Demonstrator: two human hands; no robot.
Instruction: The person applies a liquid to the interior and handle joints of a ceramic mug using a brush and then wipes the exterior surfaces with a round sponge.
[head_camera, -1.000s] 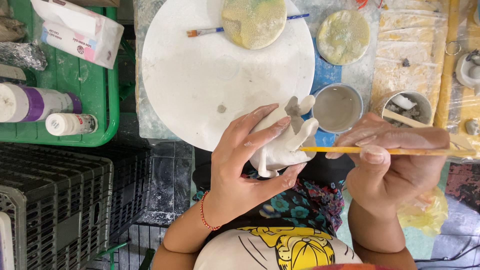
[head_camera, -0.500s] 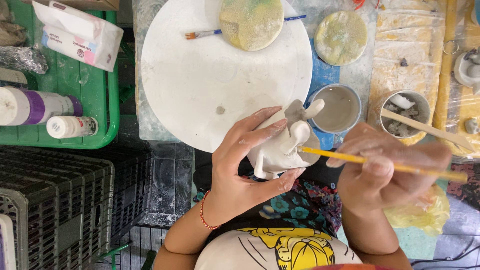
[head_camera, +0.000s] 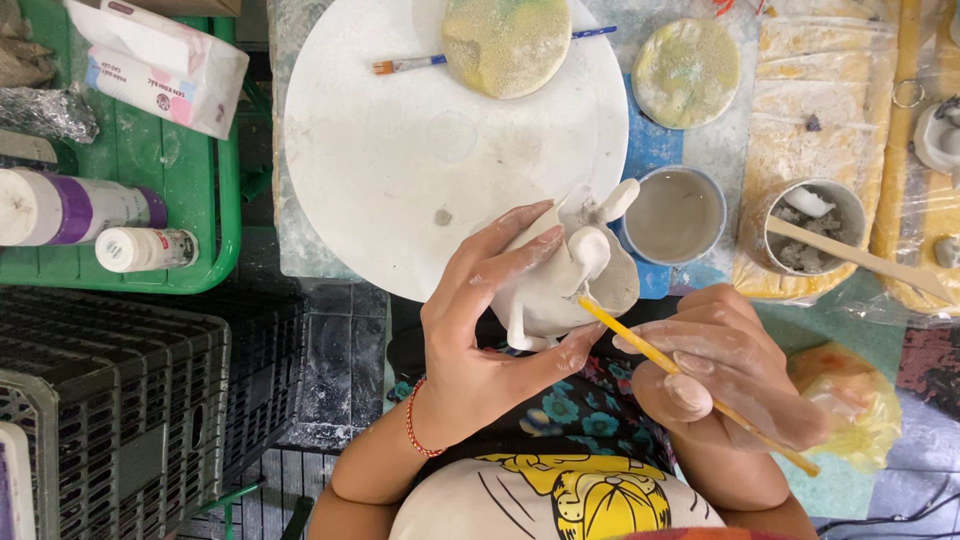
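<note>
Over the person's lap, the left hand (head_camera: 480, 340) grips a white clay figure (head_camera: 565, 275) at the round board's (head_camera: 400, 150) edge, while the right hand (head_camera: 725, 370) pinches a yellow stick (head_camera: 690, 385) touching it.

Top left, lying slantwise over the far rim of the green tray (head_camera: 205, 200): a soft white tissue pack (head_camera: 160, 62), rectangular, with pink and blue label patches. Below it, on its side along the tray's left edge: a white bottle (head_camera: 70, 208) with a broad purple label band. Just beside that, nearer the tray's front rim: a small white bottle (head_camera: 145, 249), also on its side, wearing a pale label with dark print too small to make out. No signs or screens.
</note>
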